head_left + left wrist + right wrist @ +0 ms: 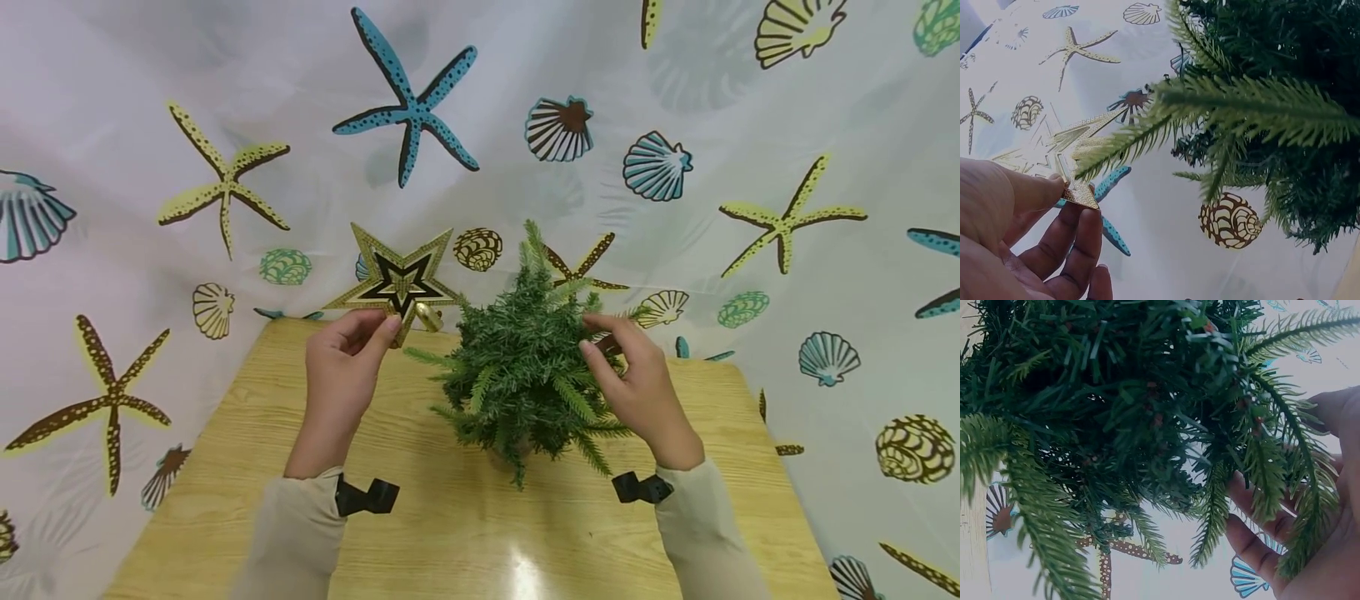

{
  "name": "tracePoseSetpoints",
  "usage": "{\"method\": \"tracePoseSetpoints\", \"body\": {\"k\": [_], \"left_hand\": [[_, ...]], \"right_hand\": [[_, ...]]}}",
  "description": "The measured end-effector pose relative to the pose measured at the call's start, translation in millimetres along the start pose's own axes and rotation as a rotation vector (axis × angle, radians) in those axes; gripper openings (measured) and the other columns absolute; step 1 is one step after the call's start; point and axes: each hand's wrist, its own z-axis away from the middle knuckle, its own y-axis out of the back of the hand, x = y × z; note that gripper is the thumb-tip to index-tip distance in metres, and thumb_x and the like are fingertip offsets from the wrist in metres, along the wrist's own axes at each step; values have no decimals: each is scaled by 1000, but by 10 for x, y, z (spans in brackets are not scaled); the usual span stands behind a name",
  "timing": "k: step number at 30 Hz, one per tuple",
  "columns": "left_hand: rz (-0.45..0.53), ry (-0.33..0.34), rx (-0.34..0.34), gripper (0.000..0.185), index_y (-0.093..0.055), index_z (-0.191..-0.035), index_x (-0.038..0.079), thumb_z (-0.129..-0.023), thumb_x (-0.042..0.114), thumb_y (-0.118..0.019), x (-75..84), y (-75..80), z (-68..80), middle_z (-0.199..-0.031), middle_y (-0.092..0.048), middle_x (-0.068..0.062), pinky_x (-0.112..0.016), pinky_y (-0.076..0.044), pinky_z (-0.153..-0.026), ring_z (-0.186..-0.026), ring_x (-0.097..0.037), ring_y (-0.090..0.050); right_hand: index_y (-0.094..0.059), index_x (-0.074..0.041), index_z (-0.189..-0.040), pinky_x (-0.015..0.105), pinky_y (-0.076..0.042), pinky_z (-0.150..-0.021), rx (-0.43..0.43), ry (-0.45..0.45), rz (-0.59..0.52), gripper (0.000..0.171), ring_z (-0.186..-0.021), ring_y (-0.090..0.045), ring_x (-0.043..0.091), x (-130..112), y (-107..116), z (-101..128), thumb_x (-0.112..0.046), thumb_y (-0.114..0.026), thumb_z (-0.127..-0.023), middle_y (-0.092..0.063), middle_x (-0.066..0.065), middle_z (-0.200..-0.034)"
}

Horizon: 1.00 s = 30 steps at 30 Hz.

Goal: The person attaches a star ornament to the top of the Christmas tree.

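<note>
My left hand (339,365) holds a gold star tree topper (403,285) by its lowest point, thumb against fingers. The star is glittery with a black inner outline, and a small gold fitting (430,317) shows behind its lower right. It stands left of a small artificial Christmas tree (525,358), with dark green needles and lighter sprigs. In the left wrist view, a light sprig (1247,106) reaches across in front of the star. My right hand (643,392) is at the tree's right side, fingers spread apart among the outer branches (1266,475). Needles partly hide those fingertips.
The tree stands on a light wood-grain table (450,533), its base mostly hidden under the branches. Behind and around the table hangs a white cloth (495,50) printed with starfish and shells. Each wrist wears a black strap-on camera (367,496).
</note>
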Motion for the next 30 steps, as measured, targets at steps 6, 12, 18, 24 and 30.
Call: {"method": "tracePoseSetpoints", "body": {"k": [6, 12, 18, 24, 30], "left_hand": [[-3, -9, -31, 27, -75, -113, -3, -101, 21, -72, 59, -98, -8, -99, -73, -9, -23, -53, -76, -85, -12, -66], [26, -19, -61, 26, -74, -113, -2, -100, 21, -73, 112, -198, -6, -99, -73, -14, -24, -53, -74, -84, -14, -68], [32, -25, -102, 28, -75, -113, -1, -100, 23, -74, 179, -289, -24, -97, -74, -14, -27, -54, -75, -84, -15, -69], [48, -59, -149, 26, -77, -112, 0, -98, 22, -76, 270, -354, -54, -96, -75, -17, -31, -56, -74, -80, -15, -71], [35, -102, -211, 24, -78, -113, 3, -97, 21, -77, 405, -414, -61, -95, -76, -11, -27, -53, -68, -82, -20, -72]], "right_hand": [[-65, 0, -131, 41, -54, -81, -9, -13, 20, 29, -97, -65, 24, -5, -8, 10, -6, -65, -103, -67, 14, -122], [-69, -2, -125, 42, -52, -78, -5, -8, 57, 23, -97, -63, 21, -13, -7, 11, -8, -66, -102, -68, 12, -119], [-71, -3, -121, 46, -51, -85, -5, -8, 94, 21, -103, -64, 30, -10, -23, 9, -11, -68, -102, -69, 11, -119], [-71, -3, -121, 47, -51, -85, -3, -9, 112, 22, -105, -63, 30, -20, -33, 15, -12, -70, -101, -68, 12, -121], [-71, -3, -121, 49, -52, -93, -3, -10, 118, 22, -115, -63, 28, -29, -37, 18, -12, -70, -101, -67, 12, -123]]}}
